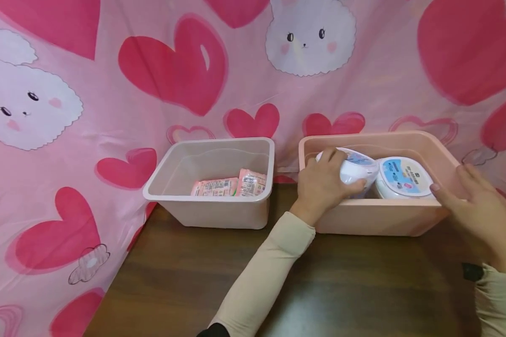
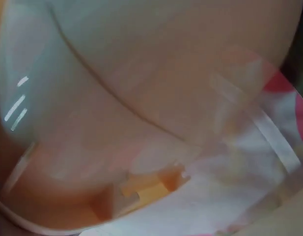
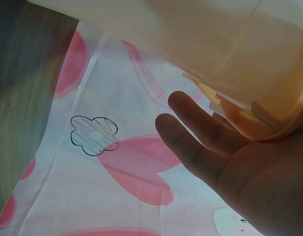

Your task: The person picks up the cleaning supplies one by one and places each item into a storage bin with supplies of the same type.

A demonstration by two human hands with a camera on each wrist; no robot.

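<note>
In the head view my left hand [image 1: 322, 180] reaches over the front wall of the peach bin [image 1: 375, 219] and grips a white plastic tub [image 1: 354, 172] from above. That tub is tilted, and its lid has a blue label. Beside it a second white tub [image 1: 406, 177] with a blue and cream label sits lid up in the bin. My right hand [image 1: 482, 206] is at the bin's right end, fingers spread and thumb close to the front rim. The right wrist view shows the extended fingers [image 3: 195, 147] of this hand beside the bin's outer wall [image 3: 225, 44].
Left of the peach bin stands a beige-grey bin [image 1: 219, 214] with pink printed packets [image 1: 251, 183] inside. Both bins rest on a dark wooden table [image 1: 219, 267]. A pink cloth with hearts [image 1: 177, 65] hangs behind and at the left. The left wrist view is blurred.
</note>
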